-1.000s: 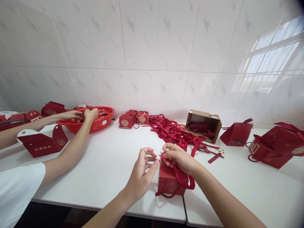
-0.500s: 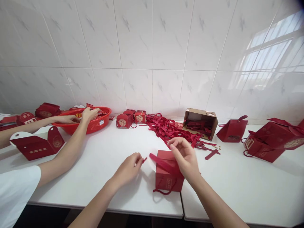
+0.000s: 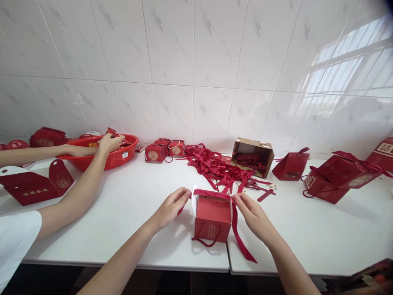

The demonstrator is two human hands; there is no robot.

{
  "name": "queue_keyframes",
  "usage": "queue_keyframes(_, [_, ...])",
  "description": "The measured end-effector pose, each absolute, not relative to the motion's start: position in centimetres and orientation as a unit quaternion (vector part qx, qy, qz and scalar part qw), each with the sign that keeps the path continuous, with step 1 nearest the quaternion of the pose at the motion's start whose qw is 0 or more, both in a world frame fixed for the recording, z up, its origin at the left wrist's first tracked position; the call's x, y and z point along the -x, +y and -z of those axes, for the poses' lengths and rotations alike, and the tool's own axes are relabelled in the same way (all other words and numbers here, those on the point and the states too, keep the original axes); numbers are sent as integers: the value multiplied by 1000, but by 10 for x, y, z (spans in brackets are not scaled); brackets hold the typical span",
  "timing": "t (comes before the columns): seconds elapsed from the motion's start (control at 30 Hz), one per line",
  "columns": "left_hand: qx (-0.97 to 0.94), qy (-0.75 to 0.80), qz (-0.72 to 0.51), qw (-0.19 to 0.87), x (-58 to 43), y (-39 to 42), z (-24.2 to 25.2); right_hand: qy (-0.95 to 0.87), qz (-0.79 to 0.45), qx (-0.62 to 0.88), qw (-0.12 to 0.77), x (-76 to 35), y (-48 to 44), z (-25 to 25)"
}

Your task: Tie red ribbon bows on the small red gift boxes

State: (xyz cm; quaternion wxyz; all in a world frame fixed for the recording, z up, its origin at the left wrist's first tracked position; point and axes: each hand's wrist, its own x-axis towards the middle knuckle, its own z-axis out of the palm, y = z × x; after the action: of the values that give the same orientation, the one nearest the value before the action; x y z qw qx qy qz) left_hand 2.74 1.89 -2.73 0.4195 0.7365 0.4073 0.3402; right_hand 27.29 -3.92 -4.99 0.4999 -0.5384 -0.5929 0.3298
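A red gift box (image 3: 213, 221) with a twisted cord handle stands in front of me, its white-lined side flap (image 3: 194, 201) raised on the left. Across its top runs a dark red ribbon (image 3: 211, 194), whose loose end hangs down past the right side onto the table. My left hand (image 3: 173, 206) pinches the ribbon beside the left flap, with a bit of red showing under the fingers. At the box's right edge, my right hand (image 3: 251, 211) is closed on the ribbon between thumb and fingers.
Behind the box lies a heap of red ribbons (image 3: 211, 164) beside an open cardboard box (image 3: 253, 157). Finished red boxes (image 3: 330, 184) stand at right. On the left, a co-worker's arms (image 3: 89, 184) reach into a red basin (image 3: 123, 157) near an open red box (image 3: 37, 190).
The ribbon now stretches across the box top, its end hanging right. My left hand has come up to the left flap; my right hand has lowered to the right edge.
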Motion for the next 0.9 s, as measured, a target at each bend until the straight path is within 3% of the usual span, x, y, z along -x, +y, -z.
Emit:
queue_keyframes(0.1, [-719, 367, -346, 478, -46, 18, 22, -593, -365, 510, 506, -260, -36, 50])
queue_keyframes(0.37, [-673, 381, -393, 497, -56, 24, 17, -513, -497, 465, 522, -255, -27, 42])
queue_keyframes(0.63, [-679, 351, -379, 521, -58, 18, 16, -593, -451, 479, 465, -258, -24, 25])
queue_keyframes(0.77, [-717, 351, -371, 473, -58, 19, 15, -608, -448, 477, 450, -259, -21, 21])
queue_keyframes(0.9, [-819, 369, -293, 326, -65, 17, 12, -664, -406, 487, 397, -252, -13, 23])
